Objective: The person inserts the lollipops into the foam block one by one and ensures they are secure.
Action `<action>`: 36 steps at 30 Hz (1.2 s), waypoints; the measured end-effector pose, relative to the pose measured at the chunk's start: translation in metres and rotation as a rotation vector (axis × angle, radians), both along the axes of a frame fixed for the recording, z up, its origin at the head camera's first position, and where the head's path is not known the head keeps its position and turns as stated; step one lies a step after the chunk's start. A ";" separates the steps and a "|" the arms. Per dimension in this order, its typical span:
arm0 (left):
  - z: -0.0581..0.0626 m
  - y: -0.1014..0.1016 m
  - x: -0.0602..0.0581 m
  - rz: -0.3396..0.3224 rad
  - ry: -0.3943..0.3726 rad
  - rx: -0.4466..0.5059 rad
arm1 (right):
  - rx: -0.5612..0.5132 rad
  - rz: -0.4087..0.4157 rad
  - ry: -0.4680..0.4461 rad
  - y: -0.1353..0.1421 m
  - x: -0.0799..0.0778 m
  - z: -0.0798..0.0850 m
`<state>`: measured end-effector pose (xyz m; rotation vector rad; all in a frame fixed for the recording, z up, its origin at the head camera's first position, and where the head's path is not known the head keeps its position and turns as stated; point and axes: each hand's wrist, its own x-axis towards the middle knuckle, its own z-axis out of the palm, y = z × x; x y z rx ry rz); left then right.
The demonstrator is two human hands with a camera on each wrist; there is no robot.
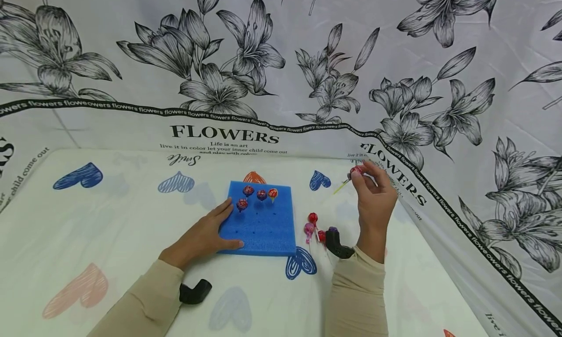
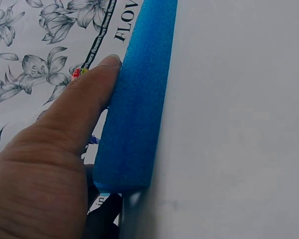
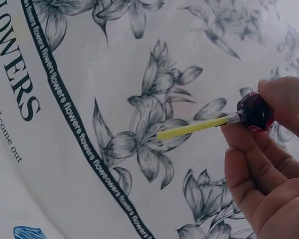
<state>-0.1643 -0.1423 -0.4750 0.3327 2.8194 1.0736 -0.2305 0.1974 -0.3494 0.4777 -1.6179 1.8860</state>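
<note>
A blue foam block (image 1: 263,229) lies flat on the table, with several wrapped lollipops (image 1: 248,190) stuck upright toward its back and small holes showing in its top. My left hand (image 1: 210,232) rests on the block's left side, fingers straight along that edge and thumb stretched over the front. The left wrist view has the thumb (image 2: 84,104) lying along the edge of the foam. Right of the block, raised above the table, my right hand (image 1: 375,188) pinches a dark red lollipop (image 3: 255,112) by its candy end. Its yellow stick (image 3: 192,128) points away from the fingers, to the left.
Between the block and my right forearm lie several loose lollipops, among them a red one (image 1: 312,217) and a pink one (image 1: 309,228). A black wrist device (image 1: 338,244) partly covers that pile. The heart-print tablecloth (image 1: 131,229) meets a flower-print curtain (image 1: 290,83) behind.
</note>
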 end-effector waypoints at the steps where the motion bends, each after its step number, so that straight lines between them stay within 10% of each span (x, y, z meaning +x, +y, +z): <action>1: 0.000 0.000 0.000 0.000 0.001 0.000 | -0.005 0.011 0.020 -0.001 0.002 0.003; 36: 0.002 0.000 0.001 0.005 -0.021 0.006 | 0.222 0.296 0.311 -0.064 0.034 0.028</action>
